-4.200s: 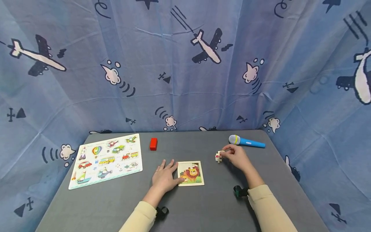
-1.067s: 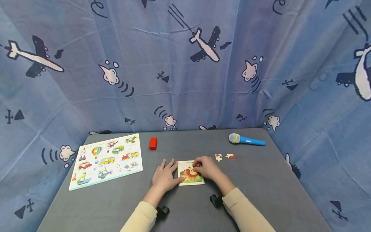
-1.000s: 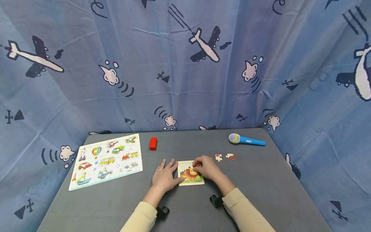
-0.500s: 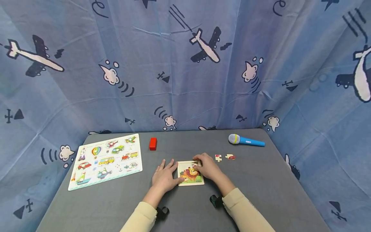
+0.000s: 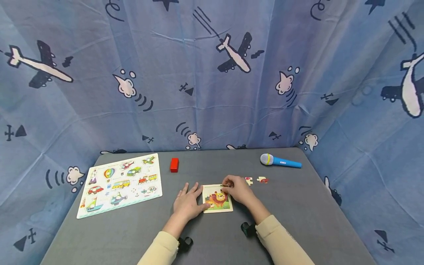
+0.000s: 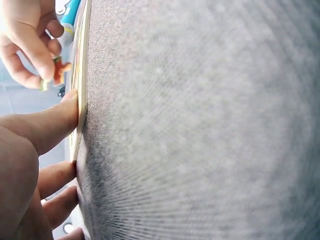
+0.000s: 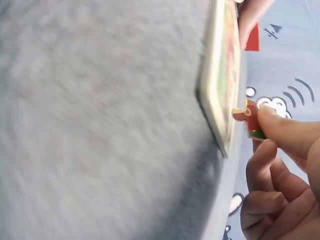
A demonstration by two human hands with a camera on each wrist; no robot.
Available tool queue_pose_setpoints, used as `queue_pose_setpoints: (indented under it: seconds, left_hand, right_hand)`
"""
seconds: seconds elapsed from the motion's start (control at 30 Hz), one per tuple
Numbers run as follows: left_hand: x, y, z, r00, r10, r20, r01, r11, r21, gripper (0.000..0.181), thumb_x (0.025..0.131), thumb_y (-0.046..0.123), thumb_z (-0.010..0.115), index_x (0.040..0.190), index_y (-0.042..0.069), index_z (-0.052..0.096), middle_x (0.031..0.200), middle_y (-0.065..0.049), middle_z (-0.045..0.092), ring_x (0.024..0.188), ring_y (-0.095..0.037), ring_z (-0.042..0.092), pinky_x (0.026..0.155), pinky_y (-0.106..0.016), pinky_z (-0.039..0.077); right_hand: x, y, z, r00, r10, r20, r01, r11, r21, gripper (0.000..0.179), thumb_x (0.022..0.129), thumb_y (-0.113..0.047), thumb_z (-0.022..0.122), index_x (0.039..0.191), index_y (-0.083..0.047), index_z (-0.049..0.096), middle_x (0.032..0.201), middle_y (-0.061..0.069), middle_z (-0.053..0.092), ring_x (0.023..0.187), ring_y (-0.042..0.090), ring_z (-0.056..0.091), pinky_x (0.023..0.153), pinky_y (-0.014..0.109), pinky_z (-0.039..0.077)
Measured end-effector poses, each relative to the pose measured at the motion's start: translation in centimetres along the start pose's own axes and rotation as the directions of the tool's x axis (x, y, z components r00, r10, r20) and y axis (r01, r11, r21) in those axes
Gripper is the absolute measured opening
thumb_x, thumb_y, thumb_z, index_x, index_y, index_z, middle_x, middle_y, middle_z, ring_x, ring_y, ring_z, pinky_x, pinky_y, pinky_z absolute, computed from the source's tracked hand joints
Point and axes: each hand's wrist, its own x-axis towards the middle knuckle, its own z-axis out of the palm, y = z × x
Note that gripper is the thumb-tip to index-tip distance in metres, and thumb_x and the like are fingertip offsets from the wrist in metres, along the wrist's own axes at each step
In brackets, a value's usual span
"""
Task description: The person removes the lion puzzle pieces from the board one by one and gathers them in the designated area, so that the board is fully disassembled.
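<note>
A small square lion puzzle [image 5: 218, 211] with a pale wooden frame lies at mid-table. My left hand [image 5: 187, 203] rests beside it, fingers spread on the cloth and thumb over the frame's left edge. Over the puzzle's upper right corner, my right hand [image 5: 239, 189] pinches a jigsaw piece [image 7: 253, 120] between thumb and fingers. The piece is red-brown with a bit of green and is tilted up on edge, above the puzzle's face in the wrist views. Two loose jigsaw pieces lie just beyond the right hand: a pale one [image 5: 248, 180] and a reddish one [image 5: 263, 180].
A large picture board [image 5: 120, 186] of vehicles lies at the left. Near the back are a red block [image 5: 174, 165] and a blue toy microphone [image 5: 281, 161]. A blue printed curtain [image 5: 198, 73] hangs around the grey table [image 5: 212, 246].
My right hand has moved left from the loose pieces to the puzzle's upper right corner, and now holds a tilted piece there. My left hand has stayed in place.
</note>
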Motion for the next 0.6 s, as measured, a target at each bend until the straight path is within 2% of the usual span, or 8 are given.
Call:
queue_pose_setpoints:
  seconds: [0.2,0.33,0.43,0.53,0.6]
  left_hand:
    - [-0.1,0.0,0.0,1.0,-0.003,0.002,0.003,1.0,-0.009,0.081,0.082,0.059,0.075,0.149,0.02,0.053,0.159,-0.002,0.043,0.154,-0.036,0.023,0.123,-0.054,0.025]
    - [-0.1,0.0,-0.1,1.0,0.004,-0.004,-0.004,1.0,-0.016,0.081,0.082,0.057,0.076,0.149,0.019,0.053,0.159,-0.003,0.043,0.154,-0.037,0.024,0.123,-0.055,0.025]
    - [-0.1,-0.1,0.0,1.0,0.011,-0.013,-0.011,1.0,-0.014,0.081,0.082,0.058,0.076,0.149,0.019,0.053,0.159,-0.003,0.044,0.153,-0.037,0.025,0.122,-0.055,0.026]
    - [-0.2,-0.2,0.0,1.0,0.015,-0.019,-0.015,1.0,-0.011,0.081,0.081,0.058,0.076,0.148,0.018,0.054,0.159,-0.003,0.044,0.153,-0.037,0.026,0.122,-0.054,0.027]
    - [-0.2,-0.2,0.0,1.0,0.017,-0.019,-0.017,1.0,-0.009,0.081,0.081,0.058,0.076,0.148,0.018,0.054,0.159,-0.003,0.044,0.153,-0.037,0.026,0.122,-0.054,0.027]
  right_hand:
    - [-0.1,0.4,-2.5,0.999,0.025,-0.036,-0.023,0.998,0.059,0.008,0.087,-0.018,0.08,0.093,-0.015,0.075,0.078,-0.004,0.067,0.066,0.012,0.055,0.058,0.027,0.046]
    - [0.1,1.1,-5.2,0.998,0.038,-0.052,-0.035,0.997,0.07,0.013,0.087,-0.02,0.08,0.096,-0.012,0.074,0.08,-0.001,0.071,0.065,0.012,0.057,0.055,0.027,0.046]
    - [0.3,2.1,-7.5,0.996,0.019,-0.086,-0.013,0.998,0.065,0.015,0.088,-0.019,0.08,0.096,-0.009,0.073,0.082,0.002,0.072,0.067,0.012,0.059,0.056,0.027,0.047]
    - [0.3,3.2,-9.5,0.993,0.031,-0.113,-0.023,0.998,0.064,0.015,0.088,-0.019,0.079,0.096,-0.008,0.073,0.083,0.005,0.072,0.071,0.018,0.062,0.057,0.028,0.049]
    - [0.2,4.1,-10.7,0.993,0.049,-0.103,-0.04,0.996,0.08,0.016,0.09,-0.019,0.078,0.099,-0.007,0.073,0.086,0.007,0.074,0.076,0.025,0.066,0.061,0.032,0.055]
